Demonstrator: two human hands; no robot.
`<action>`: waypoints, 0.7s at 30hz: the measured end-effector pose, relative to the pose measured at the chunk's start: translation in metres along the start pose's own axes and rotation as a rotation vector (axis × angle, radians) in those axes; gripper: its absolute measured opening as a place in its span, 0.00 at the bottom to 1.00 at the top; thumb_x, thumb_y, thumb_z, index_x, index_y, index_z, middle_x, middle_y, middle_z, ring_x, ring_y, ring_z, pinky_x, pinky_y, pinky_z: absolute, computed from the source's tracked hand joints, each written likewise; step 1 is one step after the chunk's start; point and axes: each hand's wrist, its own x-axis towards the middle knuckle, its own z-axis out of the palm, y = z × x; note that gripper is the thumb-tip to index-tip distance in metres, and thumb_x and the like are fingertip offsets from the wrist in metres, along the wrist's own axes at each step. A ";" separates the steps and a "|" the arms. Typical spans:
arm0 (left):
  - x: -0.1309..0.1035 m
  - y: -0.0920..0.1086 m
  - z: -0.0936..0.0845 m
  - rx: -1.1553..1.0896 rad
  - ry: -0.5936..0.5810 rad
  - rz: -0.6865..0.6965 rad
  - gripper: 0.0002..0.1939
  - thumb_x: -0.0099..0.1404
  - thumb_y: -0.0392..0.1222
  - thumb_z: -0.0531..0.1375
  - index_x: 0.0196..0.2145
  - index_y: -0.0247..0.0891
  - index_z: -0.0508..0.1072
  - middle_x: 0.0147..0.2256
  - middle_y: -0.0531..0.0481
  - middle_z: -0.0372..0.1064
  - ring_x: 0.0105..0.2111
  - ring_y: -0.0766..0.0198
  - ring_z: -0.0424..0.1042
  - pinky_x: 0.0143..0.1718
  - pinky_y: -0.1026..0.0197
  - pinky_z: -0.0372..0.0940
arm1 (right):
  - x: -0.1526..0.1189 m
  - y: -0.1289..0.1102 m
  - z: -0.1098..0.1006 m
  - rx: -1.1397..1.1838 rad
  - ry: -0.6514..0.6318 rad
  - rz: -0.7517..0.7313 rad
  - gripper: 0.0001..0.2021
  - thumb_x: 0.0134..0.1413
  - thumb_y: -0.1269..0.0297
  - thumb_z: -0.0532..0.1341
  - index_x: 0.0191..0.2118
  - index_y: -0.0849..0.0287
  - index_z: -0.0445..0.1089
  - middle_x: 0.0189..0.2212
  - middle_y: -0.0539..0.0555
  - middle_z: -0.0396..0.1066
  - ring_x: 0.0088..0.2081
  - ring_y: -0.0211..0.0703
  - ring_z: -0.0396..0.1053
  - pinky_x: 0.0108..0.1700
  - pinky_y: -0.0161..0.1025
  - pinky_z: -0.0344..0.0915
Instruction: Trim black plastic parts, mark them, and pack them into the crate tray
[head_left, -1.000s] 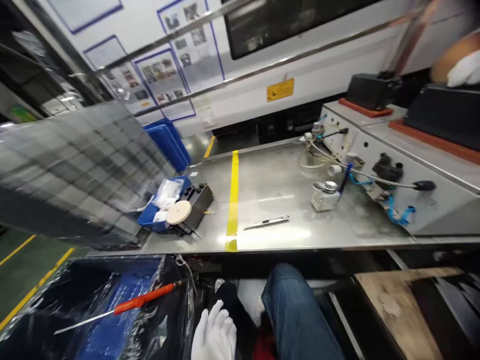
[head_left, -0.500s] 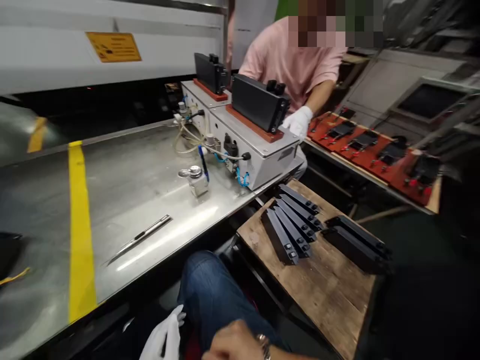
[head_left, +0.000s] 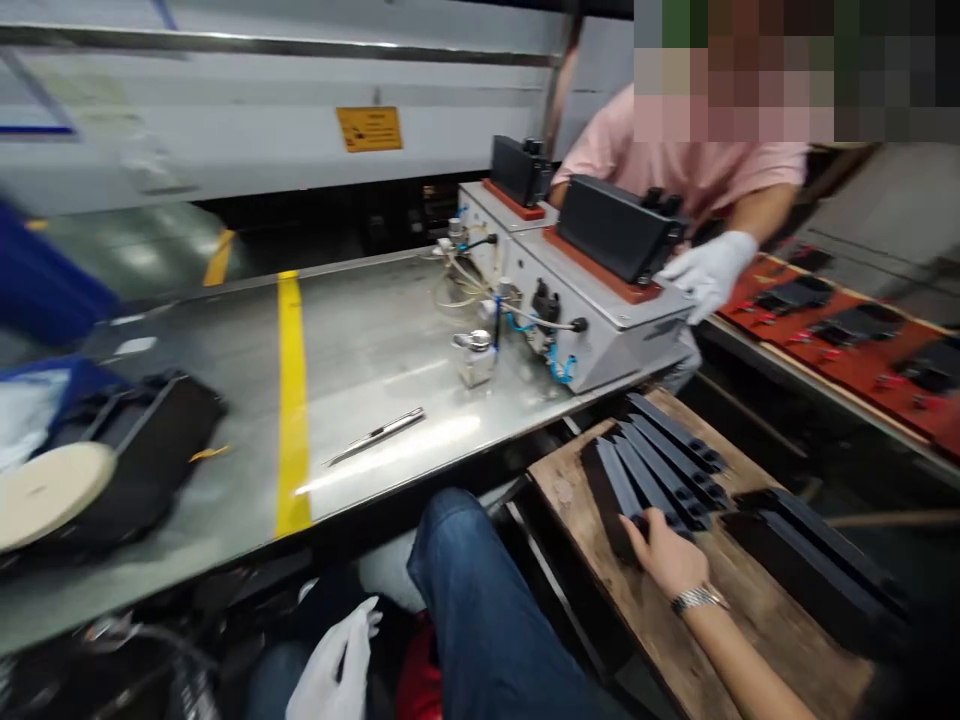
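My bare right hand (head_left: pixel 671 555), with a metal watch at the wrist, grips the near end of a long black case (head_left: pixel 609 490). Its thumb is on the left side and its fingers reach over the end, partly hiding it. This case is the leftmost of several similar slim black cases (head_left: pixel 667 455) fanned out on a wooden board (head_left: pixel 600 575). Low in the view, beside my denim-covered leg, my left hand (head_left: pixel 337 660) wears a white glove. Its fingers are loosely bent, with a gap at the thumb and nothing visible in them.
More black cases (head_left: pixel 817 570) lie at the board's right. On the metal table (head_left: pixel 375 350) are a slim knife-like tool (head_left: pixel 379 435), a small lidded bottle (head_left: pixel 476 360) and a grey fixture (head_left: pixel 600 320) bearing black cases. A co-worker's gloved hand (head_left: pixel 712 270) touches the fixture.
My right hand has moved from my lap out to the fanned cases and taken hold of one. My view has swung left. My left hand stays low. The co-worker's hand now shows at the fixture's corner.
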 end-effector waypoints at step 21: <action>-0.054 0.013 -0.018 -0.026 -0.247 -0.030 0.20 0.51 0.57 0.68 0.34 0.37 0.79 0.34 0.40 0.79 0.36 0.43 0.78 0.36 0.50 0.70 | -0.068 -0.291 -0.074 0.048 -0.341 -1.607 0.24 0.67 0.45 0.50 0.34 0.57 0.74 0.30 0.53 0.75 0.31 0.39 0.72 0.36 0.34 0.63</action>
